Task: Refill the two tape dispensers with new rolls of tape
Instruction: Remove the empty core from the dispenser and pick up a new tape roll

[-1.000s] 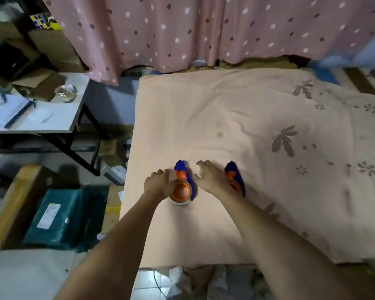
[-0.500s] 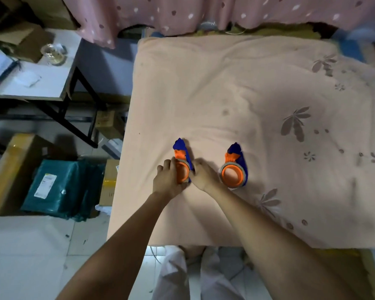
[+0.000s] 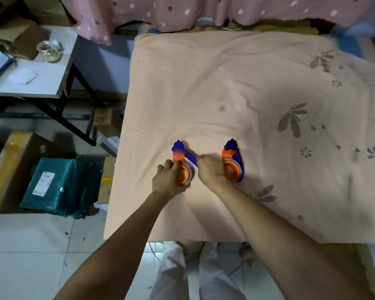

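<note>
Tape dispensers, two of them, blue-and-orange, lie side by side on a peach floral blanket [image 3: 236, 83] near its front edge. Working left to right across the scene: a white desk [image 3: 41, 83] holds a small glass jar [image 3: 48, 49] and a cardboard box [image 3: 15, 37]; below it on the floor, a teal plastic parcel [image 3: 59, 187] next to a yellow-taped carton [image 3: 7, 165]. Left hand [image 3: 168, 180] curls over the orange spool of the left dispenser [image 3: 181, 161], fingers wrapped on its near-left rim, gripping it. Tape roll on that spool shows as a pale ring round the orange core. Right hand [image 3: 210, 171] sits between the two units, fingers bunched in a pinch at the blue arm of the left dispenser; exactly what the fingertips hold is too small to tell. Right dispenser [image 3: 234, 163] lies just beside that hand, its near-left edge hidden behind the knuckles; contact unclear. Pink polka-dot curtain [image 3: 204, 9] hangs along the far edge.
</note>
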The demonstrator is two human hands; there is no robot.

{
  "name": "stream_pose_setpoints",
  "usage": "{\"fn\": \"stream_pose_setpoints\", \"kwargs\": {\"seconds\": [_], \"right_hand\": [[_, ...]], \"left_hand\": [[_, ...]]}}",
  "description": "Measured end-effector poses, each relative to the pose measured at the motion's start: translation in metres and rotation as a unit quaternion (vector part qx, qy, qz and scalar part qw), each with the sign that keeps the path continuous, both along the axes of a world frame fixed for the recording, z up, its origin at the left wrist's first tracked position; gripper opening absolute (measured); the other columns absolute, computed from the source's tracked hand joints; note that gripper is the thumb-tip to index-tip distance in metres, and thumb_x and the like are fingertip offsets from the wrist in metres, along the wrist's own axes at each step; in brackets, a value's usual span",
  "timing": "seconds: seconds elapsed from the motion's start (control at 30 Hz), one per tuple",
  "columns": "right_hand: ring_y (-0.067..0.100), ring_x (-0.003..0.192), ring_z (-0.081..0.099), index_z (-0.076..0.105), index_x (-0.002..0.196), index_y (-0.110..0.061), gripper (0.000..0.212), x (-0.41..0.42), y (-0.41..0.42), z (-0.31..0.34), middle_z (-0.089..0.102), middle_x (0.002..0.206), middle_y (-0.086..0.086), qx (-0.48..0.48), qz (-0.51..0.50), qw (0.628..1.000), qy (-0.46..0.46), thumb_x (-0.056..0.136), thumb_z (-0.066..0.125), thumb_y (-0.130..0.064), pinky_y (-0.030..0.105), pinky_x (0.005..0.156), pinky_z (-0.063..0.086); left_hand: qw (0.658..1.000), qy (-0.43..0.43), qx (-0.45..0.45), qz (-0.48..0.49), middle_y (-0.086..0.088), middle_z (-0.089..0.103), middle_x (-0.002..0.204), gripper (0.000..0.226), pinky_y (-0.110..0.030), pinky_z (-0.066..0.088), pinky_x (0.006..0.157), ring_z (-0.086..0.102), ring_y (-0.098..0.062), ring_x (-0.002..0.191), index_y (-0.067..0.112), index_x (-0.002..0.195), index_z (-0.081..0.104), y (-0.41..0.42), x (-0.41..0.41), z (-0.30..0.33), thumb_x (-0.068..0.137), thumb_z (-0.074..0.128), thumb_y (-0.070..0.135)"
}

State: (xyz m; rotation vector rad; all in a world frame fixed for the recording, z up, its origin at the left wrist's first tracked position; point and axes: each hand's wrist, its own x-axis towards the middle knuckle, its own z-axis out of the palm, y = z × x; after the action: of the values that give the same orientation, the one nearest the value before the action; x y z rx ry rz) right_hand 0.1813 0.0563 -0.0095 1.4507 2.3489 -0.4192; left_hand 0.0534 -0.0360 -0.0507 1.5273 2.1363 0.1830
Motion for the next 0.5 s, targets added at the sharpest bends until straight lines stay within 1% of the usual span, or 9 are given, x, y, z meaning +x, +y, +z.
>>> {"fn": "stream_pose_setpoints", "kwargs": {"seconds": [0.03,0.1,0.2,0.27,0.3,0.37,0.4,0.43,0.5], "right_hand": [[0.031,0.093,0.066,0.057,0.116,-0.008,0.029,0.002,0.003,0.002,0.065,0.109,0.011,0.019,0.021,0.999,-0.02,0.089,0.049,0.001,0.034,0.063,0.045],[0.031,0.093,0.066,0.057,0.119,-0.008,0.033,0.003,0.004,0.001,0.061,0.112,0.011,0.037,0.043,0.998,-0.027,0.089,0.05,0.003,0.035,0.063,0.046],[0.032,0.091,0.065,0.046,0.129,-0.009,0.042,-0.001,-0.007,0.001,0.051,0.121,0.012,0.073,0.027,0.996,0.032,0.088,0.055,-0.004,0.035,0.059,0.044],[0.03,0.086,0.065,0.042,0.132,-0.01,0.048,-0.005,-0.021,-0.002,0.049,0.123,0.012,0.104,0.024,0.992,0.068,0.087,0.058,-0.009,0.033,0.054,0.043],[0.03,0.086,0.065,0.044,0.131,-0.01,0.049,-0.006,-0.027,-0.004,0.05,0.123,0.011,0.109,0.035,0.991,0.073,0.085,0.059,-0.009,0.034,0.055,0.045],[0.03,0.095,0.062,0.046,0.127,-0.009,0.047,-0.007,-0.038,-0.012,0.052,0.123,0.012,0.091,0.057,0.992,0.06,0.082,0.059,-0.006,0.037,0.066,0.051],[0.029,0.099,0.061,0.045,0.127,-0.009,0.048,-0.007,-0.041,-0.017,0.053,0.122,0.012,0.079,0.058,0.994,0.047,0.081,0.06,-0.005,0.038,0.072,0.052],[0.029,0.101,0.061,0.043,0.129,-0.009,0.051,-0.006,-0.043,-0.02,0.055,0.121,0.012,0.064,0.054,0.996,0.035,0.081,0.06,-0.005,0.037,0.075,0.052],[0.028,0.1,0.063,0.042,0.131,-0.008,0.05,-0.005,-0.043,-0.026,0.058,0.118,0.012,0.039,0.048,0.998,0.022,0.083,0.059,-0.005,0.035,0.076,0.052]], "left_hand": [[1.0,-0.002,-0.001,-0.002,0.0,0.049,0.12,0.088,-0.032,0.044,0.061,0.045,-0.027,0.104,0.025,0.135,0.037,0.0,0.0,0.0,0.06,0.077,0.051],[1.0,-0.003,0.001,-0.002,-0.001,0.048,0.122,0.09,-0.032,0.044,0.062,0.045,-0.027,0.106,0.024,0.136,0.036,-0.001,0.001,0.0,0.061,0.077,0.05],[1.0,-0.004,0.002,0.004,-0.001,0.046,0.125,0.09,-0.033,0.045,0.063,0.044,-0.027,0.108,0.023,0.136,0.034,-0.001,0.001,-0.003,0.061,0.076,0.053],[1.0,-0.01,-0.003,0.008,0.001,0.043,0.131,0.099,-0.035,0.048,0.065,0.044,-0.027,0.11,0.023,0.139,0.03,-0.004,0.0,-0.006,0.059,0.077,0.056],[1.0,-0.016,-0.003,0.012,0.002,0.04,0.135,0.105,-0.036,0.05,0.068,0.044,-0.027,0.112,0.022,0.142,0.025,-0.007,-0.001,-0.007,0.057,0.078,0.056],[0.999,-0.031,-0.003,0.032,0.002,0.036,0.142,0.113,-0.039,0.052,0.074,0.044,-0.026,0.117,0.02,0.147,0.017,-0.012,-0.003,-0.008,0.057,0.079,0.049],[0.998,-0.038,-0.005,0.041,0.002,0.036,0.144,0.113,-0.039,0.051,0.077,0.043,-0.026,0.119,0.018,0.149,0.015,-0.014,-0.003,-0.009,0.059,0.08,0.045],[0.998,-0.042,-0.008,0.047,0.001,0.037,0.144,0.111,-0.039,0.051,0.078,0.043,-0.026,0.12,0.017,0.149,0.015,-0.016,-0.004,-0.009,0.062,0.079,0.042],[0.997,-0.047,-0.003,0.054,0.0,0.04,0.143,0.105,-0.041,0.052,0.08,0.045,-0.026,0.121,0.016,0.149,0.019,-0.016,-0.006,-0.011,0.066,0.078,0.042]]}}
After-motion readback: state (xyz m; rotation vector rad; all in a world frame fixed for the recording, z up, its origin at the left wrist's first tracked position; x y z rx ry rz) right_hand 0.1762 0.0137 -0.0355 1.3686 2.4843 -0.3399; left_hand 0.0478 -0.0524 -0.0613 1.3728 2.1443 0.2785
